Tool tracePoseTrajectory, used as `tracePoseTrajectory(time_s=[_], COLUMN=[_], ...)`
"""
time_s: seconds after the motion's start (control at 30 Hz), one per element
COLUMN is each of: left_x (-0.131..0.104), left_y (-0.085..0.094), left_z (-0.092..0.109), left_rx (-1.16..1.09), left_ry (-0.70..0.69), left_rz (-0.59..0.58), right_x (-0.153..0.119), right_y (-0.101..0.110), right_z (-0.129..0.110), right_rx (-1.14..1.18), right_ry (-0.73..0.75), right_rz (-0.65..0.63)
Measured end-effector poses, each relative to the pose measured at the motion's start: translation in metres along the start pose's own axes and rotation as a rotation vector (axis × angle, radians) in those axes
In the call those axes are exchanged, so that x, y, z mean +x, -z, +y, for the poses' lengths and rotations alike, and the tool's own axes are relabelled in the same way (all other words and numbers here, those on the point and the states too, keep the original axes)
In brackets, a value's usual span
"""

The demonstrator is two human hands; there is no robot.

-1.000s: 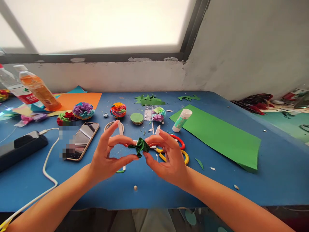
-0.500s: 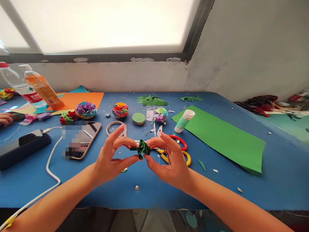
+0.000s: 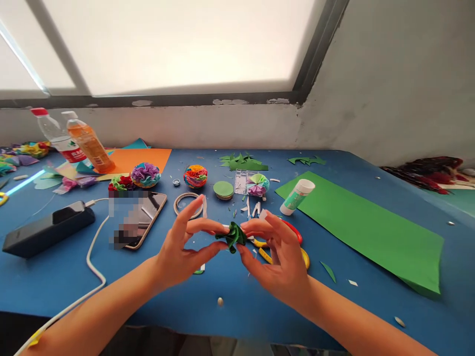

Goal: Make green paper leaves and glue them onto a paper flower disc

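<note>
Between my two hands, above the blue table, is a small dark green piece of ruffled paper [image 3: 234, 238]. My left hand [image 3: 181, 249] pinches its left side between thumb and fingers, with the index finger raised. At the opposite edge, my right hand [image 3: 284, 259] pinches it the same way. Behind my right hand lie scissors with red handles [image 3: 294, 231] and a yellow-handled pair [image 3: 306, 258], both partly hidden. A roll of tape [image 3: 178, 201] lies beyond my left hand. Farther back is a stack of round paper discs [image 3: 223, 189], green on top.
A glue stick [image 3: 297, 197] stands tilted by a large green sheet [image 3: 371, 230]. Ruffled paper balls [image 3: 195, 176], a pastel one [image 3: 258, 184] and green scraps [image 3: 243, 162] lie at the back. On the left are a phone [image 3: 150, 212], a black device [image 3: 50, 228] with a white cable, and bottles [image 3: 91, 143].
The camera view has turned left, so the table things sit farther right and lower. A co-worker's hand at the left edge has gone from view. Both hands keep their pinch on the ruffled paper.
</note>
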State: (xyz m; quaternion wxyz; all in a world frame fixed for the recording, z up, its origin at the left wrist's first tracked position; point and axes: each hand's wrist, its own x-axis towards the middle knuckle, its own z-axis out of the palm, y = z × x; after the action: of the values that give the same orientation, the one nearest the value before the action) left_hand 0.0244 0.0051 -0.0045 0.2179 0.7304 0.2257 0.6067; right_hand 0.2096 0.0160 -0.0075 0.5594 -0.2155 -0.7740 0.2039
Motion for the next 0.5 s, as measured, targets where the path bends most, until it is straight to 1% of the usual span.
tracePoseTrajectory(time_s=[0.33, 0.5], left_x=[0.0007, 0.0002], left_y=[0.0001, 0.0012], left_z=[-0.0008, -0.0012], left_rx=[0.001, -0.045], left_ry=[0.055, 0.210], left_rz=[0.049, 0.092], right_x=[-0.0007, -0.0008], right_y=[-0.0006, -0.0001], right_z=[0.0007, -0.0028], right_rx=[0.017, 0.102], right_ry=[0.008, 0.014], right_rz=[0.000, -0.028])
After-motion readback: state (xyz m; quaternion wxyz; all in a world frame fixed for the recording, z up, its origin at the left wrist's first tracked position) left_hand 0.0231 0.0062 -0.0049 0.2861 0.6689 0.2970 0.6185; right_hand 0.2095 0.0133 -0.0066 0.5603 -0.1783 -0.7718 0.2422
